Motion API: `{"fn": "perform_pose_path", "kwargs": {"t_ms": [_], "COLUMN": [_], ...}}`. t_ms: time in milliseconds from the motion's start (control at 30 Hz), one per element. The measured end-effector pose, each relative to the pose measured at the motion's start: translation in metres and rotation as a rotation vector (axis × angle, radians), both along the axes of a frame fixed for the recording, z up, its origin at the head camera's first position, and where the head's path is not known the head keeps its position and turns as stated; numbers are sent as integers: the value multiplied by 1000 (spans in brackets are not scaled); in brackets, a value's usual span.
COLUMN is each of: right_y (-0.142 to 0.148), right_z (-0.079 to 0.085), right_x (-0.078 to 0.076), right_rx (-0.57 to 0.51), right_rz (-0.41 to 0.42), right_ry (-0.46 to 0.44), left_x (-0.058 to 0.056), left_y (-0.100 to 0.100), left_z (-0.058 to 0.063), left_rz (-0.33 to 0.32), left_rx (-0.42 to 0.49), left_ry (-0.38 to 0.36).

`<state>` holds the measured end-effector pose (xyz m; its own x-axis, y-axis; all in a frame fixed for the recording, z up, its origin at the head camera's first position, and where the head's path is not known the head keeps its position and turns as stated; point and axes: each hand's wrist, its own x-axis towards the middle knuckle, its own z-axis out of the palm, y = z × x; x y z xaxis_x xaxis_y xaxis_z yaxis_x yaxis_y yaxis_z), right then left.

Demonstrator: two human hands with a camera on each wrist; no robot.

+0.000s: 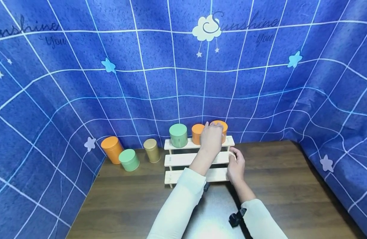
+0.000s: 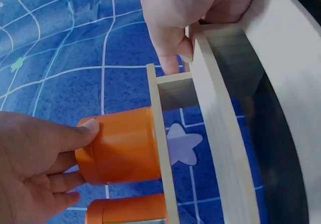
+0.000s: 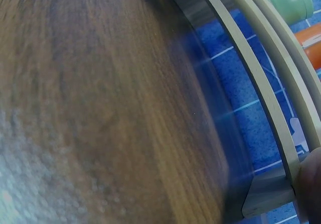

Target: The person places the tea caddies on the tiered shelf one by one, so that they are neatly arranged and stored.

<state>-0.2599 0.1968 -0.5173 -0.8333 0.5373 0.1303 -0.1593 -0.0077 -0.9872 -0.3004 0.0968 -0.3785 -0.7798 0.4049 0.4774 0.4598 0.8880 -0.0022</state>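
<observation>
A three-tier pale wooden shelf (image 1: pixel 181 160) stands on the table. On its top tier, at the right end, sits an orange canister (image 2: pixel 125 146). My left hand (image 1: pixel 211 139) holds it by the lid end, thumb and fingers spread around it in the left wrist view. A smaller orange canister (image 1: pixel 197 133) is beside it, partly behind the hand. Farther left on the same tier is a green canister (image 1: pixel 178 135). My right hand (image 1: pixel 237 166) grips the right end of the shelf around the middle tier; only a sliver of its fingers shows in the right wrist view.
Left of the shelf, a tall orange canister (image 1: pixel 112 151), a green canister (image 1: pixel 129 160) and a gold canister (image 1: pixel 152 151) stand on the wooden table (image 1: pixel 126 205). A blue patterned curtain (image 1: pixel 153 83) hangs behind. A grey shiny surface (image 1: pixel 217 212) lies in front of the shelf.
</observation>
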Motion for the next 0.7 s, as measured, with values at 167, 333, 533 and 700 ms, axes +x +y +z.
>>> {"fn": "perform_pose_path", "kwargs": {"t_ms": [167,333,533,700], "right_y": [-1,1,1,0], "right_z": [6,-4,-12,-6], "right_x": [4,-2,-6,-3], "right_rx": [22,-4,1,11], "right_rz": [-1,-4,-20,-16], "right_ry": [-5,0,32,28], "left_x": [2,1,3,14], "left_y": [0,-1,-1,2], "left_z": [-3,-5,-11,-18], "left_rz": [-17,-23,-40,-86], "left_rx": [76,71,80,181], "left_ry": [-45,-57,-55,-30]}}
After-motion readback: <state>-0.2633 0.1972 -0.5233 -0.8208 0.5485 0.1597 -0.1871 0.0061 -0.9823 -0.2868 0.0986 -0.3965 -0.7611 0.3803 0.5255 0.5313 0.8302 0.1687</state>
